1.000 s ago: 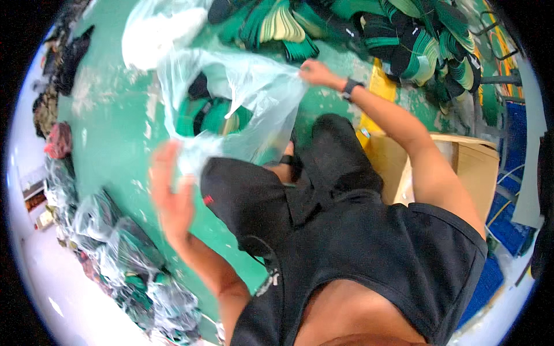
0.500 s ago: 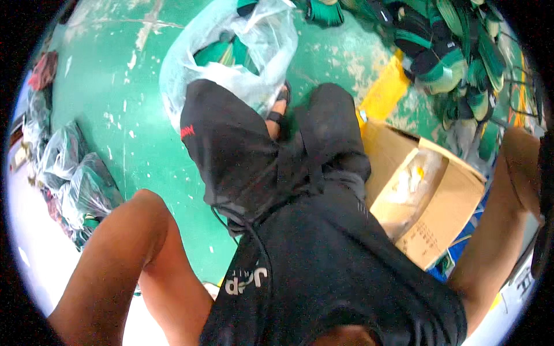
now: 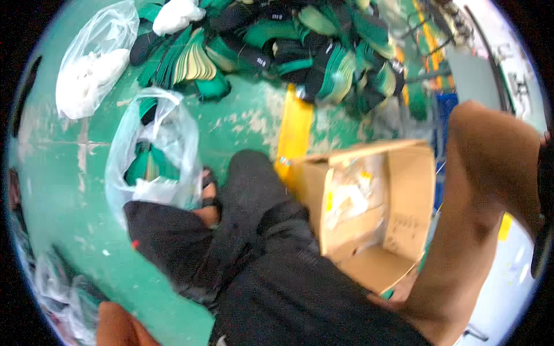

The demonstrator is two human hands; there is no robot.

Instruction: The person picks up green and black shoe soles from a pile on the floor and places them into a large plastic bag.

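Note:
Neither of my hands shows. My bent left arm [image 3: 118, 326] is cut off at the lower left edge. My raised right arm [image 3: 485, 167] bends at the elbow on the right, and its forearm runs out past the right rim. An open cardboard box [image 3: 410, 202] stands beside my right leg, with clear plastic and small white and yellow items inside. By my foot, an open clear plastic bag [image 3: 187, 135] holds green, insole-like pieces [image 3: 151, 164]. My knees, in black trousers [image 3: 248, 190], are between bag and box.
A large heap of green, black and cream insole-like stacks [image 3: 323, 63] lies on the floor ahead. A clear bag with white contents [image 3: 92, 75] sits at the far left. More bags [image 3: 63, 288] lie lower left. A grey table [image 3: 476, 81] stands at right.
My view has turned to the right: the bag, my legs and the box now appear further left, and more of the heap shows. Less of my left arm is visible.

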